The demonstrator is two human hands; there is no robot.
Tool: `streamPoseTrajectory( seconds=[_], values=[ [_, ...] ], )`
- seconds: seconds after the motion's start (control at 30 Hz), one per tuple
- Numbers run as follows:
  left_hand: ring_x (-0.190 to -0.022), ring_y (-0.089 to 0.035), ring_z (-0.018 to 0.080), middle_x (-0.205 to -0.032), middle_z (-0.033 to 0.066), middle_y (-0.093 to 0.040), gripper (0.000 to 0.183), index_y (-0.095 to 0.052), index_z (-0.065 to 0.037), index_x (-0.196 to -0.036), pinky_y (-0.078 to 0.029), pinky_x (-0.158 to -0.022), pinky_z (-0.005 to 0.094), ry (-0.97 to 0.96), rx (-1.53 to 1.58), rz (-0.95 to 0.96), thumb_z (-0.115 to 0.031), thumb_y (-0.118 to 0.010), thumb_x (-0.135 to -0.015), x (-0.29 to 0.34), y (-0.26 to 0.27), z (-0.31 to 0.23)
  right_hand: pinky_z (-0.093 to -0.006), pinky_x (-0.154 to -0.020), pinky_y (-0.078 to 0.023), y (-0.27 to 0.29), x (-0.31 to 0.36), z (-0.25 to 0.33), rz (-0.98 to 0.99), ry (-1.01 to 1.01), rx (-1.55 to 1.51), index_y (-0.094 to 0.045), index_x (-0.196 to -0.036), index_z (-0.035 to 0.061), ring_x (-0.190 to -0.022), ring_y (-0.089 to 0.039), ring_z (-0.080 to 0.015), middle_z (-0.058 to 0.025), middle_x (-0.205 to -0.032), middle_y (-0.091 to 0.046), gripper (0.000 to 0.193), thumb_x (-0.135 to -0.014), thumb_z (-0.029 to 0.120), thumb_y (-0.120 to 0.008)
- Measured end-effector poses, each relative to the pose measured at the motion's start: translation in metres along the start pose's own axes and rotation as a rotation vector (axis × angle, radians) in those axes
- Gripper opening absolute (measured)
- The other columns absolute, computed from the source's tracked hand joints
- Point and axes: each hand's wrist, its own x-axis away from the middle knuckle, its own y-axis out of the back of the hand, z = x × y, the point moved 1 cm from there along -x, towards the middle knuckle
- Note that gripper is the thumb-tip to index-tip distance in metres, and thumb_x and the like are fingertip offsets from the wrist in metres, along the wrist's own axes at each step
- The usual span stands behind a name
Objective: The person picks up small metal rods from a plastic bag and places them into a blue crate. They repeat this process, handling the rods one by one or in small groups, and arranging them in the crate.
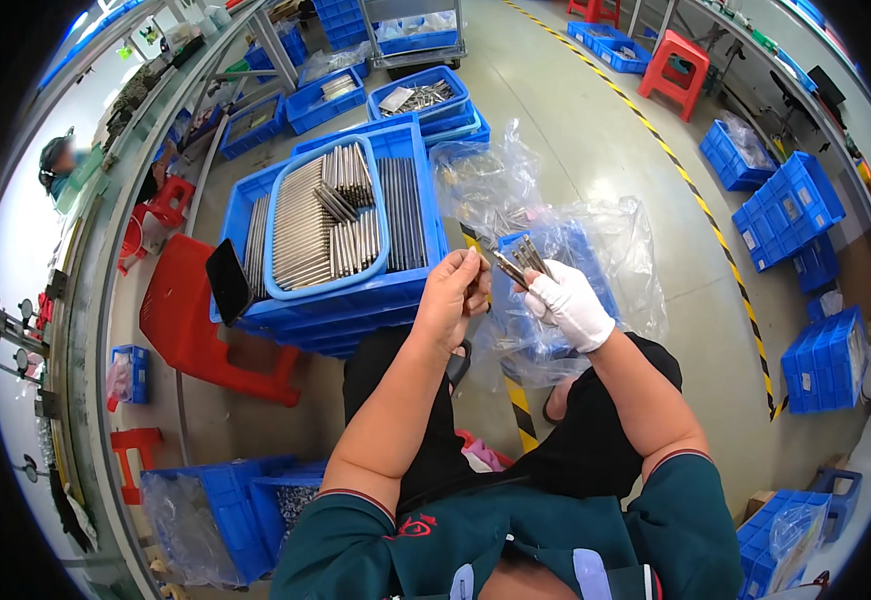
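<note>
My right hand (571, 308), in a white glove, is closed around a small bunch of thin metal rods (524, 257) that fan out toward the left. Bare and curled, my left hand (450, 303) is just left of them, thumb and fingers pressed together; whatever may be in that pinch is too small to make out. To its left, a light-blue oval tray (384, 245) rests on a stack of blue crates (434, 205), filled with rows of short metal rods (308, 222). Longer dark rods (402, 210) lie beside the tray in the top crate.
Under my right hand lies a blue bin (596, 262) with clear plastic bags (636, 235) over it. A dark phone-like slab (228, 282) leans at the crate's left corner, above a red stool (191, 310). Blue crates (788, 212) stand at right. Another person (59, 165) is at far left.
</note>
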Motion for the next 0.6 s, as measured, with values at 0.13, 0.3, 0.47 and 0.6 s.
streamPoseTrajectory(
  seconds=[0.13, 0.3, 0.47, 0.6],
  values=[
    [-0.047, -0.038, 0.0097, -0.064, 0.0039, -0.052, 0.022, -0.056, -0.005, -0.087, -0.031, -0.046, 0.0236, 0.013, 0.036, 0.029, -0.025, -0.053, -0.095, 0.0010, 0.0017, 0.0017, -0.0218, -0.047, -0.032, -0.0039, 0.0020, 0.0044, -0.038, 0.041, 0.102, -0.059, -0.081, 0.0043, -0.052, -0.041, -0.0051, 0.0031, -0.061, -0.050, 0.022, -0.091, 0.024, -0.057],
    [-0.047, -0.038, 0.0093, -0.063, 0.0034, -0.052, 0.020, -0.058, -0.004, -0.086, -0.031, -0.047, 0.0236, 0.068, 0.137, 0.102, -0.022, -0.054, -0.094, -0.0017, 0.0038, 0.0053, -0.0274, -0.051, -0.038, 0.0008, -0.0026, -0.0042, -0.109, 0.135, 0.362, -0.059, -0.083, 0.0025, -0.056, -0.047, -0.0099, -0.0017, -0.063, -0.053, 0.021, -0.089, 0.022, -0.058],
    [-0.048, -0.038, 0.0088, -0.064, 0.0032, -0.053, 0.017, -0.059, -0.004, -0.085, -0.031, -0.048, 0.0236, 0.095, 0.154, 0.124, -0.019, -0.057, -0.093, 0.0007, 0.0032, 0.0073, -0.0318, -0.056, -0.043, -0.0062, 0.0006, 0.0004, -0.206, 0.362, 0.702, -0.058, -0.087, 0.0017, -0.057, -0.052, -0.0184, -0.0112, -0.064, -0.054, 0.020, -0.087, 0.021, -0.062],
    [-0.050, -0.039, 0.0092, -0.064, 0.0032, -0.054, 0.015, -0.059, -0.004, -0.084, -0.032, -0.049, 0.0239, 0.073, 0.035, 0.102, -0.017, -0.060, -0.091, 0.0014, 0.0025, 0.0049, -0.0322, -0.055, -0.043, -0.0045, 0.0011, -0.0022, -0.225, 0.440, 0.754, -0.058, -0.087, 0.0006, -0.055, -0.050, -0.0201, -0.0131, -0.064, -0.052, 0.019, -0.087, 0.019, -0.063]
  ],
)
